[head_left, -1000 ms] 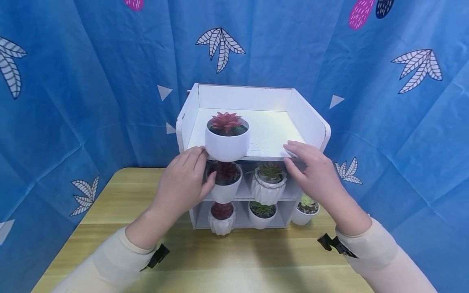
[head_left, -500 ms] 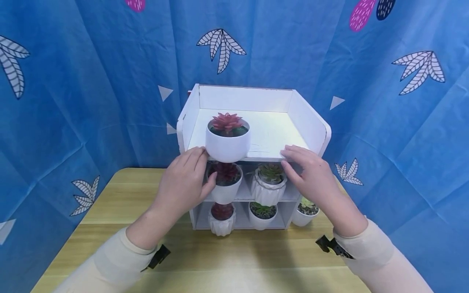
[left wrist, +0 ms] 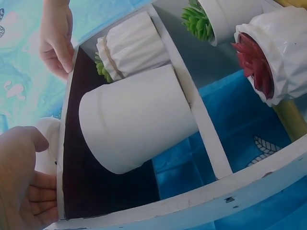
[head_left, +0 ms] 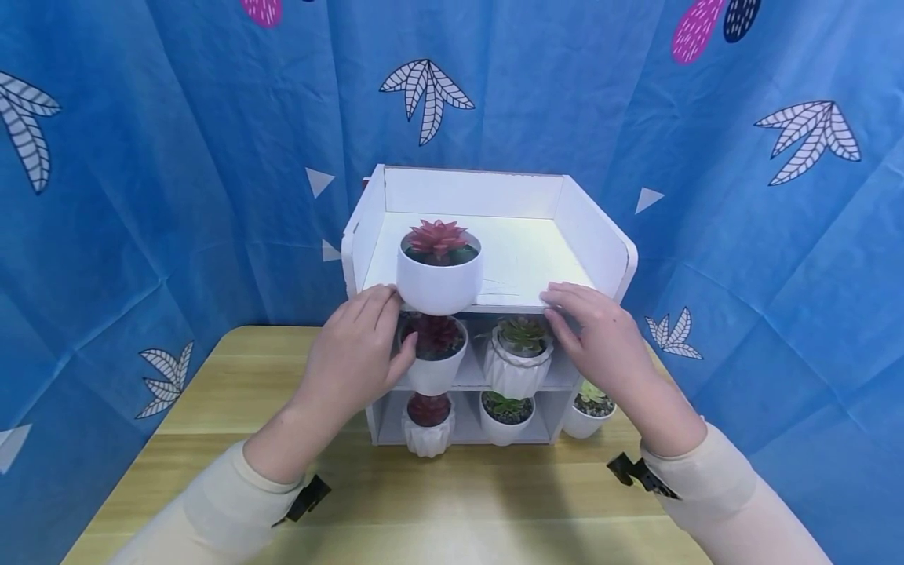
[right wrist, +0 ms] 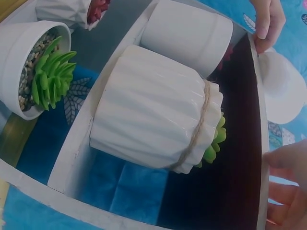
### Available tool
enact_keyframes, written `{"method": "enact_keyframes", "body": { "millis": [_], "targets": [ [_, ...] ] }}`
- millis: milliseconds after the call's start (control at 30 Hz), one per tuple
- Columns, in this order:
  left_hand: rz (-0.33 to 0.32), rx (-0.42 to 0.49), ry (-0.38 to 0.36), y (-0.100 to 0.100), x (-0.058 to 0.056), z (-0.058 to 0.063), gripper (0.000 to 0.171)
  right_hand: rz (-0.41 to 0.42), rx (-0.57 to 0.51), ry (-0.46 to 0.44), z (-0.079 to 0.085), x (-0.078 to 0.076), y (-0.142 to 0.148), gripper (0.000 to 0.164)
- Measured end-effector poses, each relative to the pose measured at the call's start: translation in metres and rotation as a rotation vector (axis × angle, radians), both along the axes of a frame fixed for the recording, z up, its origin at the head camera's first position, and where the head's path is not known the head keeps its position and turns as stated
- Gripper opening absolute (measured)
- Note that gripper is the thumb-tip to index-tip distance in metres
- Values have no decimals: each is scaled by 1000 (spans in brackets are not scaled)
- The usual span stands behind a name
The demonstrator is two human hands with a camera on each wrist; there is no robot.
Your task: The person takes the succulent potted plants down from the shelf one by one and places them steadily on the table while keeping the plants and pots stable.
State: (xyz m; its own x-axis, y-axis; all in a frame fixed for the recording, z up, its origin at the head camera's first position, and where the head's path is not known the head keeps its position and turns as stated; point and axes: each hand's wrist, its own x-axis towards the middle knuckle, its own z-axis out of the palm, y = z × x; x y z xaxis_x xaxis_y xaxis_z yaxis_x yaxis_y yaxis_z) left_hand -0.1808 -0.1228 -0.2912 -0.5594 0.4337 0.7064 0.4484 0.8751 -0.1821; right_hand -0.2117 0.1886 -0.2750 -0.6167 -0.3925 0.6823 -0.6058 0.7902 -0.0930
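Both hands are at the front edge of a white shelf unit's (head_left: 595,229) top board. My left hand (head_left: 351,349) lays its fingers over that edge at the left, fingertips right beside a round white pot (head_left: 439,286) with a red succulent; its thumb hangs apart below. Toward the right end, my right hand (head_left: 603,333) touches the same edge, index finger above and thumb lower. In the right wrist view, the right fingers (right wrist: 280,191) meet the board's rim. Under the board stand a white pot with a dark red succulent (head_left: 434,373) and a fluted, twine-tied pot (head_left: 519,373).
On the lowest level are a fluted pot with a red plant (head_left: 427,438) and a smooth pot with a green plant (head_left: 503,425). Another potted succulent (head_left: 585,422) stands outside the unit's right side on the wooden table (head_left: 452,510). A blue curtain (head_left: 233,157) hangs behind.
My right hand has shifted slightly left and down along the front edge. The left hand and the pots have kept their places.
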Motion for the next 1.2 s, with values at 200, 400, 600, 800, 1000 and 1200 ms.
{"method": "enact_keyframes", "body": {
  "millis": [200, 400, 600, 800, 1000, 1200],
  "targets": [
    [4, 30, -24, 2, 1, 2, 56, -8, 3, -3, 0, 0, 0, 26],
    [-7, 76, -23, 4, 2, 3, 52, -11, 2, -5, 0, 0, -1, 25],
    [-2, 111, -32, 6, 3, 4, 49, -13, 3, 1, 0, 0, -1, 25],
    [11, 146, -56, 8, 6, 7, 50, -7, -2, 5, 1, 0, -1, 25],
    [45, 211, -75, 10, 8, 11, 52, -15, 2, 1, 1, 0, -1, 25],
    [59, 286, -68, 14, 9, 13, 54, -23, 2, -5, 0, 0, -1, 26]
  ]
}}
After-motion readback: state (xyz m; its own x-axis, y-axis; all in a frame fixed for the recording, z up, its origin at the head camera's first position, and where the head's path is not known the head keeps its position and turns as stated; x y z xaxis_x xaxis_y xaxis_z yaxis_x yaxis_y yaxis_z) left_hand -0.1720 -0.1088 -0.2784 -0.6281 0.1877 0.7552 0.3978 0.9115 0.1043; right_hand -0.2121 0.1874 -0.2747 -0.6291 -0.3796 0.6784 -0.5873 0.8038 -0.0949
